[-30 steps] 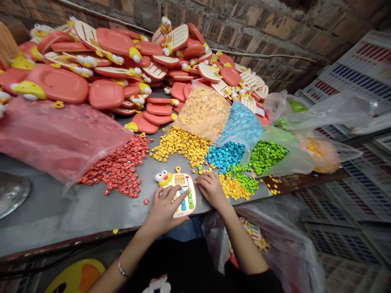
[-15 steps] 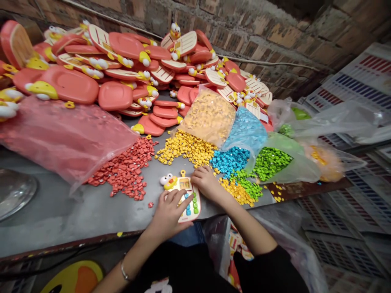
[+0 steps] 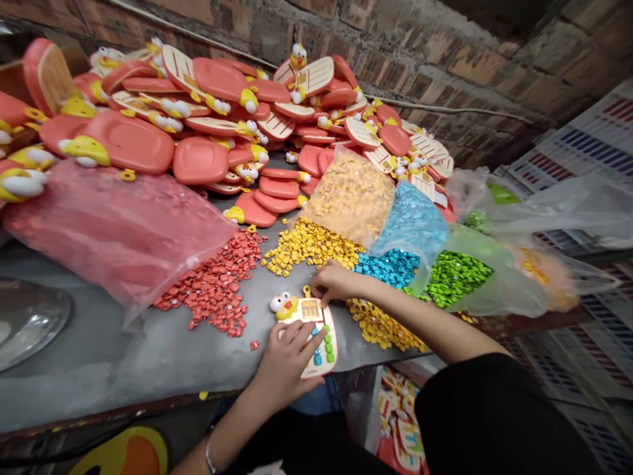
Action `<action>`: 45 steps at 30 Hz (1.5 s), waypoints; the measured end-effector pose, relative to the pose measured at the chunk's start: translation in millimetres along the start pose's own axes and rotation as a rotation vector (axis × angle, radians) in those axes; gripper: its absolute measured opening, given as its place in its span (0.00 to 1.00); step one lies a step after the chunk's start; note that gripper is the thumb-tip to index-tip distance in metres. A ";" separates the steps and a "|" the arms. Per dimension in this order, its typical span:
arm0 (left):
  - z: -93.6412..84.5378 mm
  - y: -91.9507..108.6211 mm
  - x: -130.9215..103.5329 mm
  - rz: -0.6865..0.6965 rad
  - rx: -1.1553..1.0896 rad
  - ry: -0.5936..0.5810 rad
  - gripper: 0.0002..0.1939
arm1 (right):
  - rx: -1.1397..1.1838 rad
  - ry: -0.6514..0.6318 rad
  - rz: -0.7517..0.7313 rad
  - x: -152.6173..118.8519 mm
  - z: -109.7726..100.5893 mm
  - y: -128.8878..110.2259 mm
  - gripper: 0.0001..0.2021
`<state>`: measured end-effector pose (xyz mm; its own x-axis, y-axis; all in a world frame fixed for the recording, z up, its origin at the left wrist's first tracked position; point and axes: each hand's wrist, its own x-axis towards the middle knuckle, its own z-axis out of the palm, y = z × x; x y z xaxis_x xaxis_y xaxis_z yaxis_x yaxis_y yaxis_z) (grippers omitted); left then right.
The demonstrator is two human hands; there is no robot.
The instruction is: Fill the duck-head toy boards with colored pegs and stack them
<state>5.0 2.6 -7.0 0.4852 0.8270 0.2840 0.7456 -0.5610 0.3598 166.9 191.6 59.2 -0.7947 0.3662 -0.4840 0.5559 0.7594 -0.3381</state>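
Observation:
A flat cream toy (image 3: 311,365) with a yellow, big-eyed duck head lies near the table's front edge. Blue and green button pieces sit in columns on its face, below a small picture window. My left hand (image 3: 287,359) rests across its lower left part, fingers spread flat over the face and thumb along the bottom; some buttons are hidden beneath. Over the toy's top right corner, beside its yellow loop, my right hand (image 3: 339,282) is closed with fingertips pinched downward. Whatever is between those fingertips is too small or hidden to make out.
Red pieces (image 3: 217,287) spill from a bag (image 3: 119,224) at left. Yellow (image 3: 311,244), blue (image 3: 388,267) and green pieces (image 3: 457,277) lie by their bags; more yellow pieces (image 3: 386,326) sit near the front edge. Red-backed toys (image 3: 217,79) are heaped along the brick wall.
My right hand has shifted up to the toy's top corner, its fingers more curled, and its forearm now crosses the pieces at right. My left hand stays on the toy. The view has shifted slightly.

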 end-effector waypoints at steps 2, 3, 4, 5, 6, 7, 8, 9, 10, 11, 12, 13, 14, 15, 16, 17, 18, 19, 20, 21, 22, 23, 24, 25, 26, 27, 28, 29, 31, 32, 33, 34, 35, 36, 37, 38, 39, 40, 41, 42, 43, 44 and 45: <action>-0.2 0.4 -0.1 0.002 -0.001 -0.006 0.39 | -0.014 -0.041 0.013 3.0 -0.9 -0.3 0.05; -0.1 0.7 -0.1 0.001 -0.002 -0.011 0.39 | -0.016 -0.052 0.019 3.7 -0.4 0.0 0.04; 0.3 0.9 -0.1 0.000 -0.005 -0.016 0.39 | -0.020 -0.057 0.024 3.9 0.2 0.5 0.04; 0.8 1.1 -0.2 -0.003 -0.012 -0.017 0.40 | -0.029 -0.057 0.028 3.9 1.0 0.9 0.04; 1.5 1.2 -0.2 -0.007 -0.021 -0.013 0.40 | -0.041 -0.054 0.029 3.8 1.6 1.2 0.04; 2.3 1.1 -0.3 -0.013 -0.030 -0.006 0.40 | -0.056 -0.049 0.030 3.7 2.1 1.4 0.05; 2.9 1.1 -0.4 -0.018 -0.036 0.003 0.40 | -0.072 -0.043 0.029 4.0 2.6 1.4 0.05; 3.3 1.0 -0.4 -0.021 -0.039 0.008 0.40 | -0.088 -0.039 0.026 4.6 2.9 1.2 0.05; 3.4 0.9 -0.4 -0.022 -0.036 0.009 0.40 | -0.103 -0.037 0.023 5.5 3.3 1.0 0.05; 3.2 0.8 -0.4 -0.021 -0.030 0.007 0.39 | -0.114 -0.038 0.020 6.6 3.7 0.8 0.05; 2.6 0.8 -0.4 -0.019 -0.021 0.004 0.39 | -0.124 -0.038 0.018 7.9 4.3 0.7 0.06; 2.0 0.9 -0.3 -0.017 -0.010 0.000 0.39 | -0.132 -0.037 0.023 8.9 5.0 0.6 0.06; 1.3 0.9 -0.3 -0.014 0.000 -0.001 0.39 | -0.134 -0.034 0.030 9.5 5.7 0.6 0.06; 0.7 1.0 -0.3 -0.012 0.009 0.003 0.39 | -0.127 -0.029 0.038 9.3 6.6 0.6 0.06; 0.3 1.0 -0.4 -0.010 0.017 0.010 0.38 | -0.110 -0.019 0.045 8.2 7.4 0.7 0.05; 0.3 0.9 -0.5 -0.007 0.024 0.016 0.38 | -0.081 -0.005 0.053 5.9 8.2 0.9 0.05; 0.4 0.8 -0.8 -0.004 0.032 0.026 0.38 | -0.038 0.015 0.058 2.6 9.0 1.1 0.04; 0.8 0.6 -1.1 -0.002 0.040 0.033 0.37 | 0.022 0.038 0.056 -1.6 9.7 1.3 0.03; 1.4 0.4 -1.5 0.001 0.046 0.042 0.37 | 0.097 0.064 0.047 -6.4 10.6 1.6 0.04; 1.9 0.2 -2.0 0.007 0.052 0.051 0.38 | 0.183 0.093 0.036 -11.3 11.8 1.8 0.06; 2.4 0.1 -2.5 0.017 0.058 0.060 0.38 | 0.275 0.124 0.024 -15.8 13.5 2.0 0.07; 2.9 0.1 -3.1 0.027 0.066 0.071 0.38 | 0.367 0.157 0.011 -19.6 16.0 1.9 0.09; 3.2 0.2 -3.8 0.037 0.077 0.082 0.37 | 0.455 0.190 0.001 -22.6 19.2 1.5 0.09; 3.5 0.5 -4.6 0.047 0.092 0.093 0.37 | 0.538 0.226 0.000 -24.7 23.2 0.6 0.09; 3.8 0.8 -5.5 0.056 0.110 0.103 0.37 | 0.616 0.265 0.003 -26.0 27.8 -0.9 0.10; 4.1 1.3 -6.5 0.065 0.129 0.114 0.37 | 0.687 0.307 0.007 -26.9 32.8 -3.1 0.11; 4.6 1.7 -7.6 0.076 0.148 0.122 0.37 | 0.747 0.351 0.009 -27.7 38.0 -6.0 0.12; 5.2 2.0 -8.7 0.088 0.165 0.130 0.38 | 0.795 0.396 0.014 -28.6 43.2 -9.5 0.14; 6.7 2.3 -10.8 0.112 0.188 0.139 0.38 | 0.839 0.479 0.027 -31.7 53.6 -17.7 0.17; 7.5 2.3 -11.6 0.120 0.193 0.142 0.38 | 0.840 0.514 0.035 -33.9 58.9 -22.3 0.19; 8.0 2.2 -12.4 0.127 0.194 0.141 0.38 | 0.830 0.550 0.047 -36.3 64.4 -26.9 0.21; 8.2 2.1 -13.0 0.133 0.190 0.139 0.39 | 0.813 0.592 0.063 -38.9 70.3 -31.7 0.22; 8.0 2.0 -13.5 0.141 0.184 0.134 0.39 | 0.792 0.644 0.085 -41.7 76.7 -36.5 0.22; 7.3 2.0 -14.1 0.155 0.175 0.129 0.40 | 0.777 0.706 0.110 -44.7 83.3 -41.2 0.23; 6.1 2.2 -14.8 0.172 0.164 0.122 0.41 | 0.773 0.777 0.141 -48.1 90.3 -45.7 0.23; 4.7 2.4 -15.6 0.190 0.149 0.114 0.43 | 0.786 0.848 0.174 -52.3 97.6 -50.0 0.23; 3.2 2.7 -16.7 0.210 0.132 0.107 0.45 | 0.815 0.916 0.206 -57.5 105.1 -53.9 0.24; 1.8 3.0 -17.8 0.222 0.113 0.105 0.46 | 0.847 0.974 0.238 -64.1 113.1 -57.3 0.24; 0.8 3.1 -19.1 0.225 0.094 0.109 0.47 | 0.872 1.020 0.272 -72.5 121.8 -60.3 0.24; 0.3 3.2 -20.2 0.214 0.075 0.119 0.47 | 0.890 1.064 0.313 -82.9 131.5 -62.7 0.24; 0.3 3.1 -21.2 0.193 0.060 0.132 0.47 | 0.904 1.107 0.357 -95.2 142.9 -64.9 0.24; 0.7 2.9 -21.8 0.165 0.048 0.146 0.47 | 0.916 1.148 0.404 -109.4 156.4 -66.8 0.24; 1.4 2.6 -21.9 0.132 0.040 0.157 0.47 | 0.920 1.189 0.454 -125.1 172.3 -68.8 0.24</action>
<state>-3.0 -17.0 -13.5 0.5052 0.7288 0.4623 0.6991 -0.6596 0.2759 270.1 0.9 4.0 -0.0091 0.9981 0.0608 0.3923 0.0595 -0.9179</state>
